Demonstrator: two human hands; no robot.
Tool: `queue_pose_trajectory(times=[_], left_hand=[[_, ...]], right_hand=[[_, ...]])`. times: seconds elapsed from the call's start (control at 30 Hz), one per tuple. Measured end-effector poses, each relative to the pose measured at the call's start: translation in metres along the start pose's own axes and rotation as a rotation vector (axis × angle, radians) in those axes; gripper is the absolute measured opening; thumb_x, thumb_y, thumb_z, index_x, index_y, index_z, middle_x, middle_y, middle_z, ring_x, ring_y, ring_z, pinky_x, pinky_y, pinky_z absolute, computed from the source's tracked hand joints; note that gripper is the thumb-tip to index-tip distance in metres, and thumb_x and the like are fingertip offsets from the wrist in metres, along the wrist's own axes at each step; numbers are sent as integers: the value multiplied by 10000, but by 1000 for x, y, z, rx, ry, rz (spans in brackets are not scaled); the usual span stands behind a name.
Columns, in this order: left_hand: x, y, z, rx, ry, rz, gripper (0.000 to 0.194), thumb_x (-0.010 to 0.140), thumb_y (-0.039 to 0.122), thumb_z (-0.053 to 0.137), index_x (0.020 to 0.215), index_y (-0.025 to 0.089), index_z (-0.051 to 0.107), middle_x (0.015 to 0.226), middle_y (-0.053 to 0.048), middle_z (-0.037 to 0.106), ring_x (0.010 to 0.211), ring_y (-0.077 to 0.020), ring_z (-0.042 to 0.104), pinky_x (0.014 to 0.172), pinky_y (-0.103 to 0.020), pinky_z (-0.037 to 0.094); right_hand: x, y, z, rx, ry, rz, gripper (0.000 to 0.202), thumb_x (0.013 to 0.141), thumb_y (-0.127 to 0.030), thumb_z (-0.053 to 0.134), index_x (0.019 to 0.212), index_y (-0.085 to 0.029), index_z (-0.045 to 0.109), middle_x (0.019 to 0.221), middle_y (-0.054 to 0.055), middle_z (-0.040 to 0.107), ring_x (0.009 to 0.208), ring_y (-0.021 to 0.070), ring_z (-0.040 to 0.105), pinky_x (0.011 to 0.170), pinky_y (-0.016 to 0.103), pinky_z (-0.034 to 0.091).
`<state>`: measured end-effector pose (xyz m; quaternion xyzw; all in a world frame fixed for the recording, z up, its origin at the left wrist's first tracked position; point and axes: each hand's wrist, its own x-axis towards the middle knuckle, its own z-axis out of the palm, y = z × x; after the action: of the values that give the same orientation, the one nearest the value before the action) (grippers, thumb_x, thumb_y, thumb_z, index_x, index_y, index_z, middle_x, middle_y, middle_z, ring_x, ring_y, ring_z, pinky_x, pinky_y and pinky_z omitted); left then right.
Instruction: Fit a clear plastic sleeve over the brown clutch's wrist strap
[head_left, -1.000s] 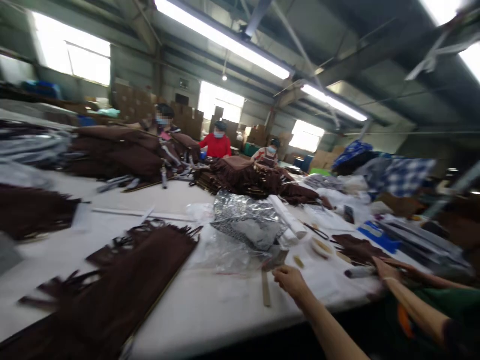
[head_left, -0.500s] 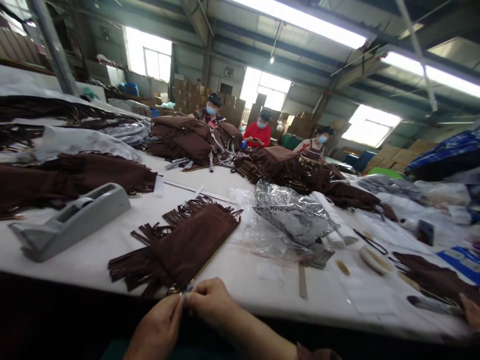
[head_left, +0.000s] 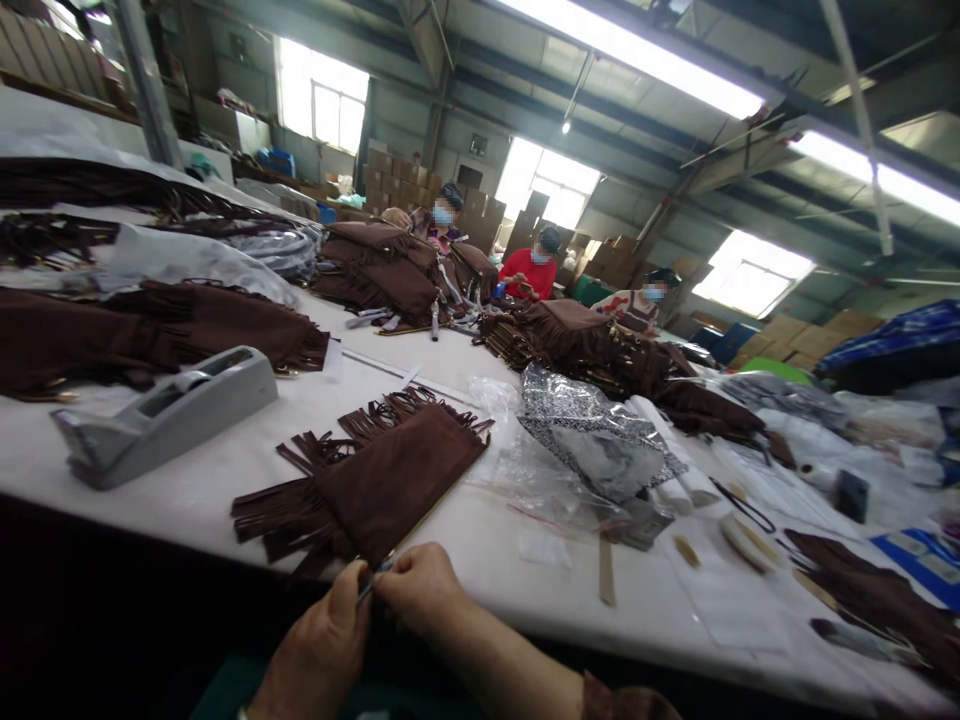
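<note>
A dark brown fringed bag (head_left: 405,480) lies flat on the white table, its gold zipper edge towards me and its fringe on the left and far sides. At its near corner, just off the table's front edge, both my hands meet. My left hand (head_left: 322,635) pinches a small greyish piece by the zipper end between thumb and finger. Close beside it, my right hand (head_left: 421,588) is closed with its fingertips on the same zipper end. The fingers hide most of that small piece, so its exact shape is unclear.
A grey tape dispenser (head_left: 169,420) stands left of the bag. Clear plastic packaging (head_left: 600,440) and a brown strip (head_left: 606,570) lie to the right. Piles of brown bags (head_left: 390,270) sit farther back. Several masked people, one in a red top (head_left: 529,268), work across the table.
My view has shifted slightly, moving the scene a little. My left fingers have turned on the small piece at the zipper end. Another person's hand at the right edge has gone from view.
</note>
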<state>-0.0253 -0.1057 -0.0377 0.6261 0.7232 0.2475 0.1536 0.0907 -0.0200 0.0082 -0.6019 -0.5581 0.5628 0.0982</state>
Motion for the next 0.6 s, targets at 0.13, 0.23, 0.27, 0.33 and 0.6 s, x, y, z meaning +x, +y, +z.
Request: queue_pose_trajectory(times=[0.13, 0.23, 0.27, 0.33, 0.6], left_hand=[[-3, -3, 0, 31, 9, 90, 382, 945, 213, 330, 1165, 110, 625, 1062, -212, 728, 892, -308, 718, 787, -417, 574], [1, -1, -8, -94, -17, 88, 332, 919, 222, 353, 911, 195, 684, 877, -143, 724, 795, -278, 697, 753, -389, 549], [2, 2, -11, -176, -11, 80, 314, 913, 245, 369, 843, 214, 674, 835, -122, 709, 780, -264, 685, 765, -379, 536], [7, 7, -16, -355, -14, 12, 268, 900, 308, 423, 768, 232, 644, 790, -85, 681, 765, -237, 660, 767, -349, 515], [9, 15, -10, -1256, -290, -744, 258, 783, 403, 647, 703, 179, 546, 559, 81, 391, 391, -29, 243, 385, -146, 150]], right_hand=[[2, 4, 3, -12, 49, 5, 184, 686, -185, 639, 506, -200, 605, 379, -52, 475, 367, 112, 454, 356, 209, 311], [-2, 6, 2, 15, 41, -2, 195, 689, -172, 623, 497, -196, 597, 390, -51, 483, 373, 106, 461, 361, 202, 311], [-4, 8, 1, 29, 24, -16, 198, 698, -175, 610, 501, -194, 604, 400, -49, 492, 370, 104, 459, 357, 201, 303], [-7, 13, 0, 44, 9, -59, 183, 714, -181, 592, 540, -186, 646, 425, -44, 514, 374, 101, 459, 356, 199, 295], [-12, 29, 3, 31, 137, -227, 196, 715, -130, 569, 667, -157, 757, 553, -6, 633, 505, 106, 528, 483, 198, 374]])
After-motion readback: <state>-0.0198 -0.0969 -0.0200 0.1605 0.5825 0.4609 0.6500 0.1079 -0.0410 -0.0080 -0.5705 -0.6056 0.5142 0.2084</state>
